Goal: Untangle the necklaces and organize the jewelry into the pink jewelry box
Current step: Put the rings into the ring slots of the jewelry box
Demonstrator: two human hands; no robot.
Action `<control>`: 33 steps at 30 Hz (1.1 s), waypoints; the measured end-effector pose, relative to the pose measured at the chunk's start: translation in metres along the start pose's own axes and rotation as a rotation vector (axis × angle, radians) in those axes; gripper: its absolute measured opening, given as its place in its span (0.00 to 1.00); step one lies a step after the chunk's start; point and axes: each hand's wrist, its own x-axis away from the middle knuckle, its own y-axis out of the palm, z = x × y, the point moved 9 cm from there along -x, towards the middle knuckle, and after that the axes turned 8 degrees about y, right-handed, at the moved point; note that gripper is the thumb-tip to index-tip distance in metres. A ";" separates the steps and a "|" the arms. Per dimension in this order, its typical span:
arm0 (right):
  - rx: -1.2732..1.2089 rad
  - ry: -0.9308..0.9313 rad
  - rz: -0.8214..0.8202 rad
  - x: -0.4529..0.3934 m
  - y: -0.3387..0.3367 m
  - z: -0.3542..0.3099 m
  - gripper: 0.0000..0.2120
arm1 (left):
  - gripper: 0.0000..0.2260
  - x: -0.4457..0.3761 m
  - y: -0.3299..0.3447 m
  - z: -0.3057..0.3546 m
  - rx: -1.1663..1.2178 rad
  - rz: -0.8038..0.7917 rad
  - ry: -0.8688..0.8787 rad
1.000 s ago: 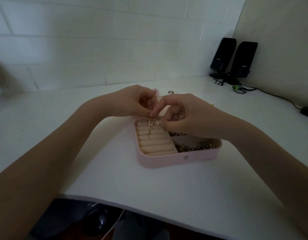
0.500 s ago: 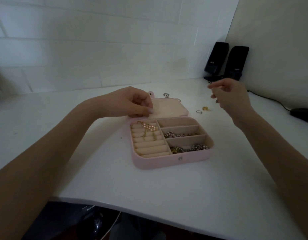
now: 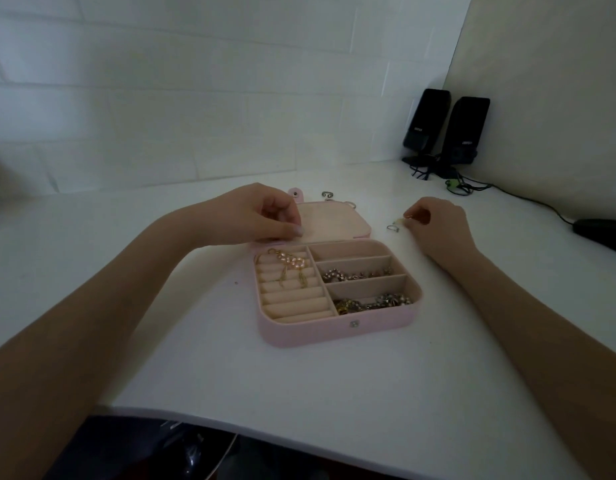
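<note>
The pink jewelry box (image 3: 334, 332) lies open mid-table, its lid (image 3: 334, 223) flat behind it. A gold piece with pink pearls (image 3: 292, 263) rests on the ring rolls. One beaded chain (image 3: 355, 274) fills the middle compartment, and a tangled gold and silver chain (image 3: 368, 303) fills the nearest one. My left hand (image 3: 261, 216) rests with curled fingers on the lid's left edge; nothing shows between them. Right of the lid, my right hand (image 3: 434, 220) is down on the table and pinches a small gold ring (image 3: 408, 216). A silver ring (image 3: 393, 228) lies just beside it.
Two more rings (image 3: 328, 195) lie on the white table behind the lid. Two black speakers (image 3: 445, 126) with cables (image 3: 455, 185) stand in the far right corner, and a dark object (image 3: 600, 233) sits at the right edge. The table's front edge (image 3: 299, 431) is close to me.
My right hand left the box, swung out to the right and came down onto the gold ring on the table. My left hand stayed at the lid's left edge.
</note>
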 end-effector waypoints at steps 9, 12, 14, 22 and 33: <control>-0.614 -0.064 -0.364 0.036 -0.011 -0.083 0.08 | 0.07 -0.001 -0.014 0.014 0.214 0.302 0.109; -0.760 -0.064 -0.520 0.058 -0.007 -0.115 0.13 | 0.16 0.000 -0.009 0.021 0.288 0.302 0.119; -0.850 -0.001 -0.562 0.067 -0.004 -0.123 0.14 | 0.19 0.002 -0.005 0.031 0.302 0.293 0.170; -1.052 0.248 -0.740 0.080 0.015 -0.122 0.06 | 0.14 0.010 -0.008 0.054 0.105 0.376 0.312; -0.963 0.271 -0.772 0.082 0.022 -0.119 0.08 | 0.09 0.018 -0.003 0.076 -0.324 0.479 0.542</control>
